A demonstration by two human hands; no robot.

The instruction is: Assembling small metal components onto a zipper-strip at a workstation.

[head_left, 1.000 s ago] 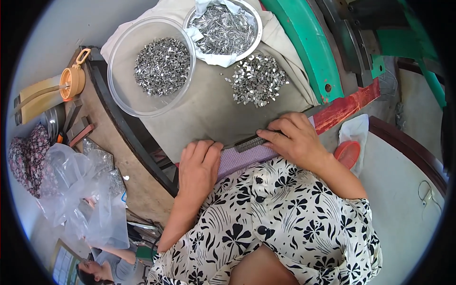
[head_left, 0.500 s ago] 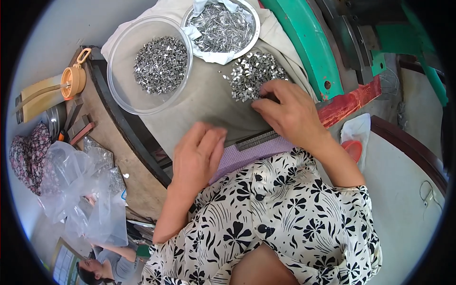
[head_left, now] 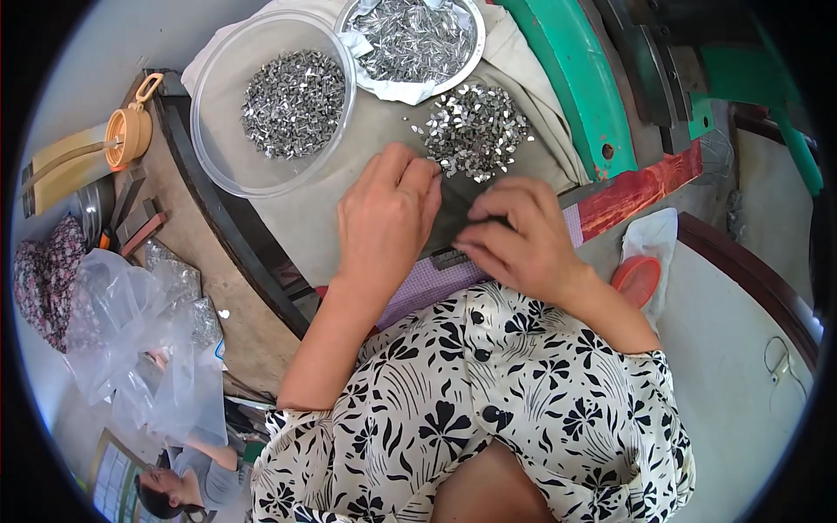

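Note:
My left hand (head_left: 388, 213) is over the grey cloth (head_left: 305, 231), fingers closed together at the near edge of a loose pile of small silvery metal pieces (head_left: 475, 131). Anything in its fingertips is too small to make out. Nearer to me, my right hand (head_left: 527, 240) has its fingers curled and slightly blurred, thumb and fingertips at a dark ridged bar (head_left: 449, 259). That bar lies on a purple checked cloth (head_left: 427, 292) in front of my body and is partly covered by the hand. What the right fingertips pinch, if anything, is hidden.
Beyond my left hand stands a clear round tub (head_left: 205, 144) of small metal pieces. Behind the pile is a metal bowl (head_left: 475, 52) of thin silvery slivers. A green metal frame (head_left: 571, 83) borders the right. Plastic bags (head_left: 144, 322) lie left; a person (head_left: 196, 475) is at lower left.
My left hand has moved away from me and rightward to the pile's edge. The right hand has drawn back from the pile toward me, down to the ridged bar. The view has shifted slightly.

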